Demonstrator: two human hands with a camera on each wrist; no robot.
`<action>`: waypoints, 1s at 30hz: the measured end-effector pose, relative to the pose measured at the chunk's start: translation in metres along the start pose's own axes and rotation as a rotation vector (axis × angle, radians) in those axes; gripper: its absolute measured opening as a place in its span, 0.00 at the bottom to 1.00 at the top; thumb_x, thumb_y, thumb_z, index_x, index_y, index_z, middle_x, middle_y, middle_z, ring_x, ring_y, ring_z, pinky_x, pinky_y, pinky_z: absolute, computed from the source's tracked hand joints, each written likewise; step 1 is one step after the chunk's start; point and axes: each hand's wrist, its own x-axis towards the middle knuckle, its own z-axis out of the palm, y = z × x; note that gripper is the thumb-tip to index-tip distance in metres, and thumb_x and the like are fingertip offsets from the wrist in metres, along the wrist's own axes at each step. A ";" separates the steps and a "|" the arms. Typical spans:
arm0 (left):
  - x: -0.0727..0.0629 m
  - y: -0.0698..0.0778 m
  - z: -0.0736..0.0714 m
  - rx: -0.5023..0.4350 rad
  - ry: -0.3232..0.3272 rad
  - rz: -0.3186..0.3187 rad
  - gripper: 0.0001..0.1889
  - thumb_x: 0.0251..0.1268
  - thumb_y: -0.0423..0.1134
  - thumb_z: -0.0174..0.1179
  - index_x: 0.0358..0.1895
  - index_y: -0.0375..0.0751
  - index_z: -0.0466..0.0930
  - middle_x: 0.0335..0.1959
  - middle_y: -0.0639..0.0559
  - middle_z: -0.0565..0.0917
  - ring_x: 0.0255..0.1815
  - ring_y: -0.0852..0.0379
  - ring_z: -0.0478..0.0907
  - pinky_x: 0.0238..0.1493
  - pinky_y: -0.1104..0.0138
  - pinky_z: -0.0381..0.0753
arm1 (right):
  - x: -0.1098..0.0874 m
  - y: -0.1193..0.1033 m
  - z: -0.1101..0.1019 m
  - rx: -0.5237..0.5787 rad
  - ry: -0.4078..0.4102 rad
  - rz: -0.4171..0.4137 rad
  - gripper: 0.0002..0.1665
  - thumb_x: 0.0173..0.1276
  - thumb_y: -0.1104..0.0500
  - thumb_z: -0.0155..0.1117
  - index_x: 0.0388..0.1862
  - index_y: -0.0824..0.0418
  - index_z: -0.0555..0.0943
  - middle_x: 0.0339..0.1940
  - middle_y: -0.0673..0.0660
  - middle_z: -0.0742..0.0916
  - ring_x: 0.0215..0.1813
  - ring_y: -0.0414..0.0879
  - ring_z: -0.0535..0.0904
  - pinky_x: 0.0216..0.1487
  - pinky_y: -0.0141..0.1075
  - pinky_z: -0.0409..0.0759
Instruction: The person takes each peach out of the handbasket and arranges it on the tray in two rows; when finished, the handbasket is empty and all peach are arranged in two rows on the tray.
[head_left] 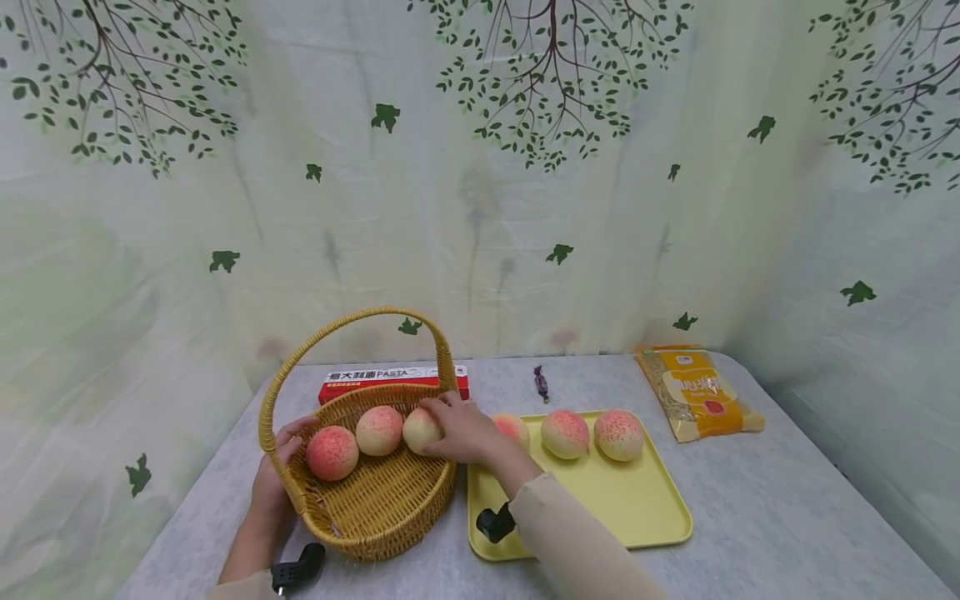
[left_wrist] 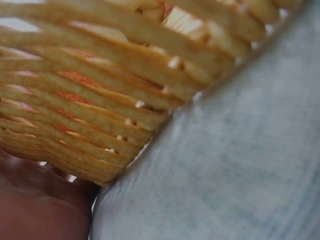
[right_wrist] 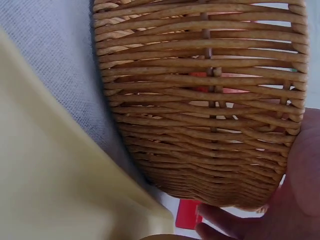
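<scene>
A woven wicker basket (head_left: 375,500) with a tall arched handle stands on the left part of the table. My left hand (head_left: 272,482) grips its left rim; in the left wrist view part of that hand (left_wrist: 45,205) lies against the basket's side. Inside, a red-pink peach (head_left: 332,453) and a paler peach (head_left: 379,430) sit near the back. My right hand (head_left: 467,429) reaches over the right rim and holds a third, cream-coloured peach (head_left: 421,432) beside them. In the right wrist view the weave (right_wrist: 210,110) hides most of the inside.
Right of the basket lies a yellow tray (head_left: 600,517) with three peaches along its back, one partly behind my right hand. A red pasta box (head_left: 330,388) is behind the basket. Farther back are a purple-wrapped candy (head_left: 541,384) and an orange-and-clear food bag (head_left: 701,393).
</scene>
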 end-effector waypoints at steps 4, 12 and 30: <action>0.001 -0.001 0.000 -0.006 -0.001 -0.002 0.24 0.81 0.49 0.41 0.73 0.45 0.62 0.64 0.66 0.71 0.64 0.75 0.69 0.58 0.82 0.67 | 0.000 0.002 0.002 0.021 -0.009 0.006 0.37 0.64 0.47 0.68 0.72 0.43 0.69 0.67 0.52 0.77 0.64 0.50 0.76 0.63 0.46 0.75; 0.001 0.000 0.000 0.025 -0.004 -0.019 0.25 0.81 0.50 0.40 0.74 0.46 0.60 0.66 0.63 0.69 0.64 0.76 0.68 0.57 0.82 0.67 | -0.001 0.001 0.000 0.032 -0.037 0.009 0.39 0.64 0.46 0.68 0.74 0.44 0.69 0.69 0.51 0.78 0.69 0.48 0.74 0.67 0.47 0.73; 0.002 -0.005 -0.001 0.006 -0.014 0.021 0.25 0.82 0.49 0.40 0.74 0.43 0.60 0.67 0.61 0.69 0.67 0.71 0.66 0.58 0.81 0.66 | -0.002 0.001 0.002 0.097 0.009 0.048 0.38 0.56 0.43 0.73 0.66 0.45 0.74 0.64 0.48 0.81 0.63 0.46 0.78 0.64 0.46 0.75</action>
